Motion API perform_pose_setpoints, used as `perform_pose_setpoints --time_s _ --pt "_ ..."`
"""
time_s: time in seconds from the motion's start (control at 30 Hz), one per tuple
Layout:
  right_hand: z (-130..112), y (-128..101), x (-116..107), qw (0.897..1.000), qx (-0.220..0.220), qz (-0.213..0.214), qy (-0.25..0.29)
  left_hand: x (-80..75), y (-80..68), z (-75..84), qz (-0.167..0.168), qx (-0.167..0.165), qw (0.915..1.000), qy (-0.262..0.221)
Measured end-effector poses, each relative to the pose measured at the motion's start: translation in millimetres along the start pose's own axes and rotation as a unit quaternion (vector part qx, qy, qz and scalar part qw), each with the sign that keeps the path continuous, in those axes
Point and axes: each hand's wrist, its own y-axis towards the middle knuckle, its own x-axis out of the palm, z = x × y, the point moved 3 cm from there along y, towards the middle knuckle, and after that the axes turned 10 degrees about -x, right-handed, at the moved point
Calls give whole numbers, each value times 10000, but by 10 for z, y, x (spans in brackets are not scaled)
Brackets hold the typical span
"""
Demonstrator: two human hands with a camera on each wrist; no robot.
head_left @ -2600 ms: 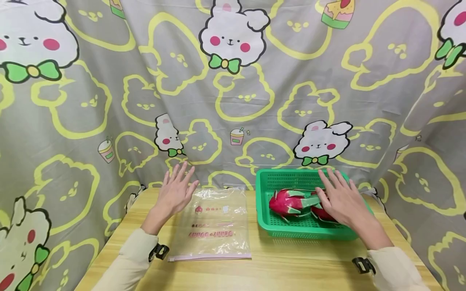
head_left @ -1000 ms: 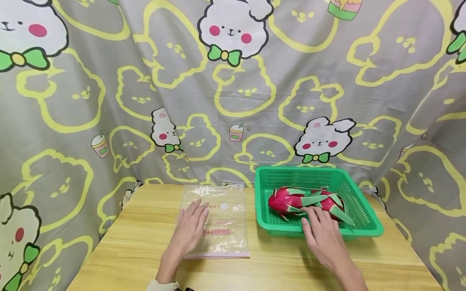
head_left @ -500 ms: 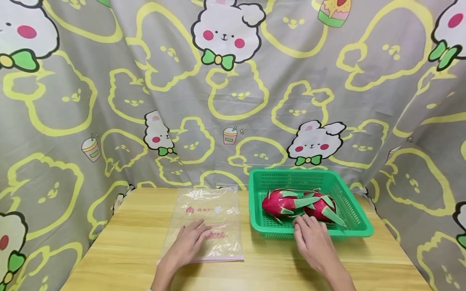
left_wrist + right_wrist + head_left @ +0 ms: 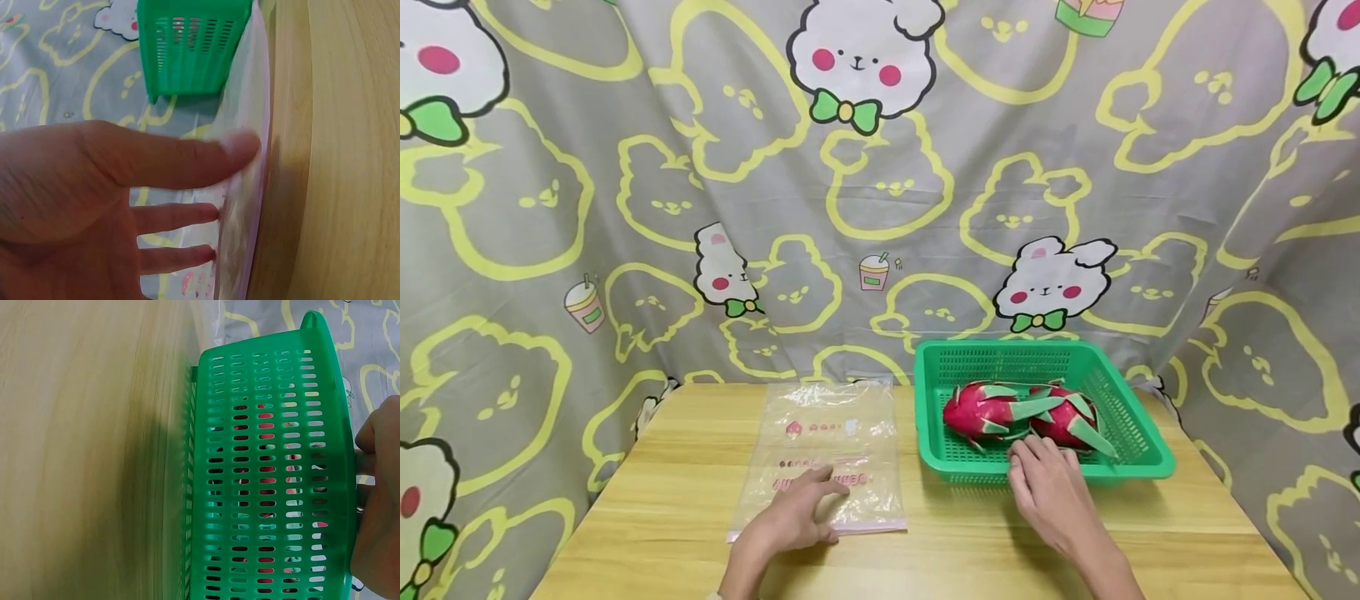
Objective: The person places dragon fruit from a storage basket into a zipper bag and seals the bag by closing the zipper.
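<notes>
Fingers (image 4: 827,482) lower on bag (image 4: 827,433) now

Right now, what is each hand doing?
Left hand: open, fingers resting on the zip bag.
Right hand: open, fingers over the green basket rim, touching a dragon fruit.

A light wooden table (image 4: 647,500) is seen. On it a clear zip bag (image 4: 831,433) is laid flat at the middle, and a green slotted basket (image 4: 1138,433) is set just beside it, at the right.
</notes>
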Motion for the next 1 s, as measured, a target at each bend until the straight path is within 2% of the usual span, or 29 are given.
perform_pose_setpoints --time_s 0.33,0.67,0.87,1.0 --pt "8 -4 -6 9999 5 -142 -63 32 13 61 -75 -59 9998 174" --pt "13 -35 57 9981 17 -452 -416 50 30 68 46 88 9999 79" --pt "-13 -35 54 9979 6 -376 -521 29 27 60 63 98 9999 -75" --pt "-20 -34 56 9979 4 -317 -569 0 34 40 206 129 9995 -204"
